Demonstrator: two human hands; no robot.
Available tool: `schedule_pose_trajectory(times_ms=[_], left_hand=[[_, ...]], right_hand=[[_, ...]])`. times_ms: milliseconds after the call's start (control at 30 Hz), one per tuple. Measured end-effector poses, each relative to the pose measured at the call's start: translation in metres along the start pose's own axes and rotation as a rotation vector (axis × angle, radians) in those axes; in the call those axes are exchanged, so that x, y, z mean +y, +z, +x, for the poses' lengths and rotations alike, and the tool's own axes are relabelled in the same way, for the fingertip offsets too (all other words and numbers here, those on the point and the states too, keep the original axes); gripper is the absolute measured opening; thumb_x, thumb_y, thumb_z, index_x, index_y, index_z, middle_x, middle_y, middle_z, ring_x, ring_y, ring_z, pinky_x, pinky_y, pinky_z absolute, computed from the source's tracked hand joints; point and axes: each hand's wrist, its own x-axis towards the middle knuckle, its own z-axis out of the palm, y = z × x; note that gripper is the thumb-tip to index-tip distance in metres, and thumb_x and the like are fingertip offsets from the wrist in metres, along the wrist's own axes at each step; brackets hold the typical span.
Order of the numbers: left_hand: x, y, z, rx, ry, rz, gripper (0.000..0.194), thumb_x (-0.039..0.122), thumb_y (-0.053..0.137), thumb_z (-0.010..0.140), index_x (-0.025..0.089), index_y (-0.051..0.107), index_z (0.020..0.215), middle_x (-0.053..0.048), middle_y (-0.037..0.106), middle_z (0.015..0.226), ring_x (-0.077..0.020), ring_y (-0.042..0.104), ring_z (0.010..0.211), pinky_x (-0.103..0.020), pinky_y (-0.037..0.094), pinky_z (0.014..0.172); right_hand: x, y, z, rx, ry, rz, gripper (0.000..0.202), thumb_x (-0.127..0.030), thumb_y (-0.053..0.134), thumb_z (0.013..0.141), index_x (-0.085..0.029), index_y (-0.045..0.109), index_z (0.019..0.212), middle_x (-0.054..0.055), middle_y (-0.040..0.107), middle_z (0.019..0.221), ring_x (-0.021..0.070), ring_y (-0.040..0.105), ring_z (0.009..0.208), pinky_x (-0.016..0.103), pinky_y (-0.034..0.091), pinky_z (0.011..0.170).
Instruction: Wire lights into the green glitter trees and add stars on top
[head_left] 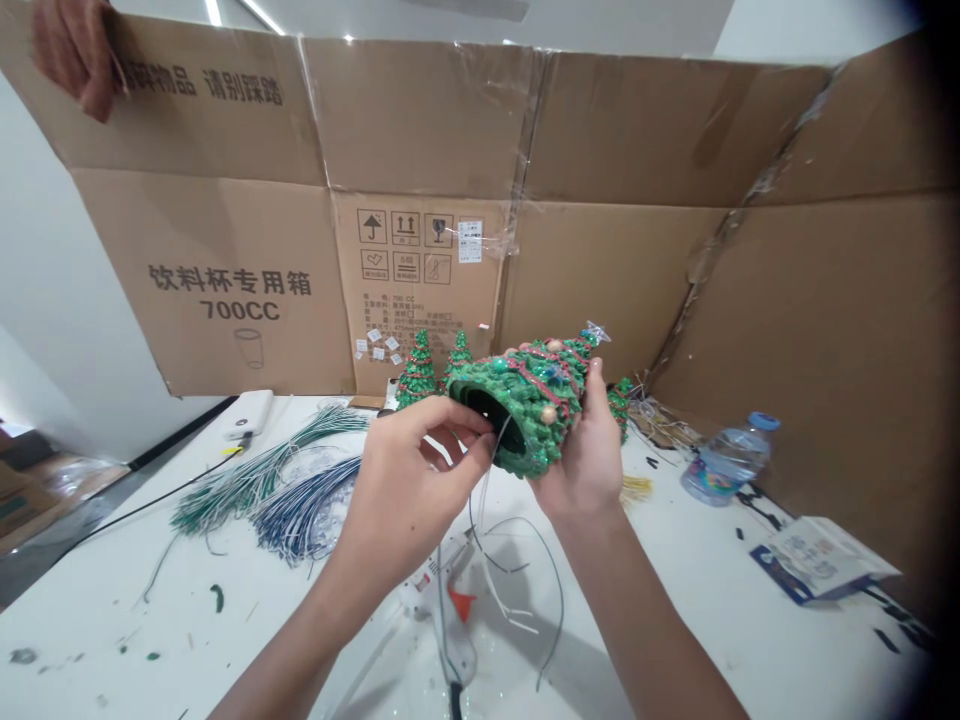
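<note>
A small green Christmas tree ornament (536, 395) with red garland, beads and a star tip lies tilted on its side, its hollow dark base facing left. My right hand (589, 465) is wrapped round it from the right and below. My left hand (431, 455) pinches a thin wire (501, 440) at the rim of the hollow base. Several wire ends hang from there toward the table. Below my hands a white glue gun (446, 610) with an orange trigger rests on the table, partly hidden by my left hand.
Bundles of green wires (255, 465) and blue wires (300, 515) lie at left, near a white power bank (250, 413). More small trees (418, 370) stand behind. A water bottle (727, 460) and a paper packet (821, 560) are at right. Cardboard walls (435, 120) enclose the back; another person's hand (75, 55) grips the top.
</note>
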Motion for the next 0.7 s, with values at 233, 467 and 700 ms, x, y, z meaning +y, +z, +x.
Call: schedule_pose_trajectory(times_ms=[233, 467, 700], left_hand=[[-0.0009, -0.0006, 0.0005, -0.055, -0.045, -0.036, 0.006, 0.022, 0.075, 0.089, 0.022, 0.080, 0.087, -0.001, 0.080, 0.083, -0.0163, 0.073, 0.072, -0.026, 0.061, 0.066], [-0.0017, -0.0038, 0.0008, -0.116, -0.082, -0.056, 0.006, 0.021, 0.074, 0.089, 0.022, 0.080, 0.090, 0.000, 0.080, 0.083, -0.0168, 0.076, 0.075, -0.027, 0.061, 0.069], [-0.0010, -0.0092, 0.0003, -0.166, -0.101, -0.053, 0.015, 0.016, 0.075, 0.084, 0.023, 0.080, 0.096, 0.001, 0.079, 0.083, -0.0163, 0.074, 0.075, -0.027, 0.061, 0.073]], right_hand=[[-0.0023, 0.0035, -0.0014, -0.006, -0.025, -0.004, 0.042, -0.062, 0.056, 0.106, -0.029, 0.081, 0.107, 0.001, 0.083, 0.104, 0.0253, 0.081, 0.105, 0.051, 0.060, 0.109], [-0.0045, 0.0031, -0.0003, 0.009, -0.037, 0.004, 0.041, -0.061, 0.057, 0.106, -0.029, 0.081, 0.107, 0.000, 0.082, 0.102, 0.0227, 0.080, 0.099, 0.048, 0.061, 0.109], [-0.0082, 0.0002, 0.0019, 0.040, -0.036, 0.009, 0.039, -0.063, 0.064, 0.102, -0.029, 0.081, 0.108, 0.001, 0.082, 0.103, 0.0239, 0.080, 0.098, 0.050, 0.062, 0.106]])
